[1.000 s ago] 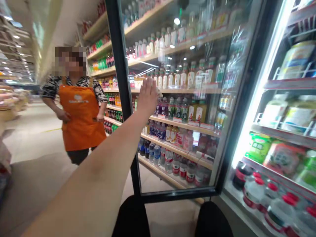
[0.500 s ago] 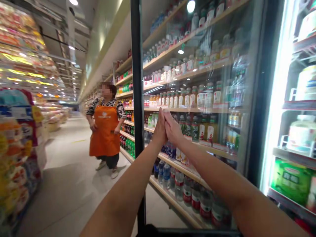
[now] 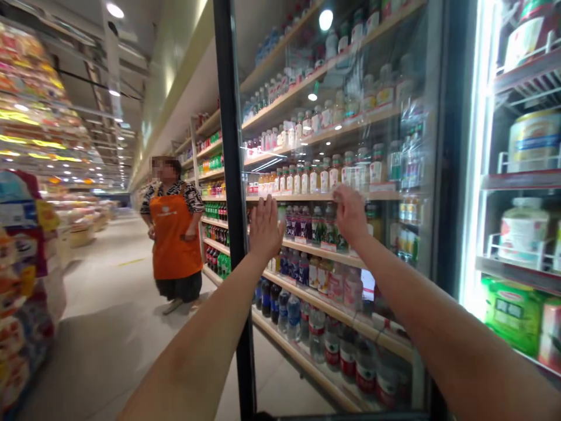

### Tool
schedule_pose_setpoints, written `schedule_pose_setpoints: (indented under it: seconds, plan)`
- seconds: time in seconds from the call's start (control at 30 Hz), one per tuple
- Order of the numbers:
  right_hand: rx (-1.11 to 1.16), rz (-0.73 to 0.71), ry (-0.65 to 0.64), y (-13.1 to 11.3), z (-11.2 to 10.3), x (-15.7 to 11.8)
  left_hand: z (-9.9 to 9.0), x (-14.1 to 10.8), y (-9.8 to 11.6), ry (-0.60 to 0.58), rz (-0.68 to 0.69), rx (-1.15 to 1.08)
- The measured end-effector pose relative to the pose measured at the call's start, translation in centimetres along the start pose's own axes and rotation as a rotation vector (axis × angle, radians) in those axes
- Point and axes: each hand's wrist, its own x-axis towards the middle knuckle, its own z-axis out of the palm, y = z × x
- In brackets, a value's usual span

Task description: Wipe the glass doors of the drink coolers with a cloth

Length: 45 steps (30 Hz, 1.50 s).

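Both my arms reach forward before the glass door (image 3: 302,216) of a drinks fridge, which stands open on its black frame (image 3: 232,193). My left hand (image 3: 266,231) is raised with its fingers stretched upward, close to the frame, and holds nothing. My right hand (image 3: 352,216) is to its right, with loosely bent fingers and nothing visible in them. Whether either hand touches the glass, I cannot tell. Through the pane show wooden shelves with rows of bottles (image 3: 304,178).
At right is the lit fridge interior, with a white-labelled jar (image 3: 523,231) and a green pack (image 3: 511,318) on its shelves. A person in an orange apron (image 3: 175,237) stands in the aisle at left. Stacked packaged goods (image 3: 21,234) line the far left, beside pale floor (image 3: 109,327).
My hands were pressed together and have moved apart, the left one leftward and the right one rightward. The view has shifted slightly right. The person in the apron has turned somewhat.
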Motion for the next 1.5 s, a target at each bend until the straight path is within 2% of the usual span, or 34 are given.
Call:
schedule_pose_setpoints:
  seconds: [0.07, 0.1, 0.2, 0.27, 0.3, 0.4, 0.43, 0.47, 0.57, 0.6, 0.63, 0.73, 0.77, 0.8, 0.9, 0.93, 0.97, 1.07, 1.1, 1.13, 1.23, 1.27, 1.3, 1.4, 1.43, 1.47, 1.5]
  plan:
    - [-0.082, 0.023, 0.056, 1.3, -0.4, -1.1, 0.7, 0.3, -0.1, 0.001, -0.029, 0.036]
    - [-0.109, -0.025, 0.029, 1.6, -0.3, -1.8, 1.1, 0.3, -0.2, 0.012, -0.032, 0.046]
    - [-0.099, -0.279, -0.181, 2.1, 0.1, -3.2, 2.2, 0.0, -0.8, 0.053, -0.01, 0.059]
    - [-0.123, -0.348, -0.25, 2.6, 0.2, -3.0, 2.9, -0.1, -1.5, 0.071, 0.012, 0.07]
    - [-0.154, -0.307, -0.213, 2.9, 0.3, -2.6, 3.2, -0.1, -1.8, 0.076, 0.022, 0.08]
    - [-0.252, -0.055, 0.061, 3.2, 1.0, -1.7, 4.2, -0.1, -2.6, 0.085, 0.04, 0.108]
    - [-0.267, -0.048, 0.093, 3.1, 1.3, -1.7, 4.5, 0.0, -2.8, 0.086, 0.041, 0.108]
    - [-0.272, -0.104, 0.056, 2.9, 1.7, -1.8, 4.7, 0.0, -2.8, 0.085, 0.039, 0.102]
    - [-0.253, -0.367, -0.215, 2.8, 2.0, -1.7, 5.4, -0.2, -2.4, 0.078, -0.002, 0.053]
    - [-0.253, -0.372, -0.243, 3.0, 1.7, -1.4, 5.6, -0.3, -2.1, 0.077, -0.03, 0.033]
    - [-0.263, -0.321, -0.212, 3.4, 1.4, -1.1, 5.8, -0.5, -1.8, 0.075, -0.058, 0.016]
    - [-0.32, -0.009, 0.085, 4.7, 0.3, -0.4, 6.2, -0.9, -1.0, 0.063, -0.108, -0.005]
    - [-0.327, 0.019, 0.117, 4.9, 0.1, -0.6, 6.2, -1.0, -0.8, 0.062, -0.113, -0.004]
    - [-0.322, -0.022, 0.08, 5.0, 0.0, -0.9, 6.2, -1.1, -0.7, 0.064, -0.115, -0.004]
    - [-0.266, -0.317, -0.228, 4.9, -0.2, -1.9, 6.2, -1.2, -0.4, 0.076, -0.126, -0.001]
    - [-0.254, -0.352, -0.268, 4.9, -0.2, -2.0, 6.1, -1.2, -0.4, 0.076, -0.128, 0.003]
    - [-0.251, -0.321, -0.239, 5.0, -0.2, -1.9, 6.0, -1.2, -0.3, 0.074, -0.129, 0.008]
    - [-0.274, -0.036, 0.037, 5.0, -0.1, -1.2, 5.7, -1.2, -0.1, 0.067, -0.133, 0.009]
    - [-0.277, 0.005, 0.073, 4.8, 0.0, -1.2, 5.6, -1.2, 0.0, 0.065, -0.136, 0.003]
    - [-0.273, -0.022, 0.041, 4.5, 0.2, -1.3, 5.5, -1.2, 0.1, 0.061, -0.139, -0.005]
    - [-0.236, -0.297, -0.272, 3.5, 0.4, -1.9, 5.2, -1.2, 0.4, 0.048, -0.154, -0.02]
    - [-0.23, -0.332, -0.327, 3.3, 0.4, -2.0, 5.2, -1.2, 0.4, 0.046, -0.158, -0.022]
    - [-0.235, -0.301, -0.312, 3.3, 0.2, -2.0, 5.1, -1.1, 0.5, 0.046, -0.161, -0.025]
    - [-0.285, -0.003, -0.026, 3.6, -0.3, -2.1, 5.0, -1.1, 0.6, 0.051, -0.161, -0.032]
    - [-0.296, 0.039, 0.028, 3.7, -0.5, -2.2, 5.0, -1.1, 0.6, 0.053, -0.161, -0.033]
    - [-0.3, 0.012, 0.021, 3.9, -0.6, -2.5, 5.0, -1.1, 0.6, 0.054, -0.16, -0.032]
    - [-0.297, -0.072, -0.045, 4.0, -0.7, -2.8, 5.0, -1.1, 0.6, 0.052, -0.159, -0.029]
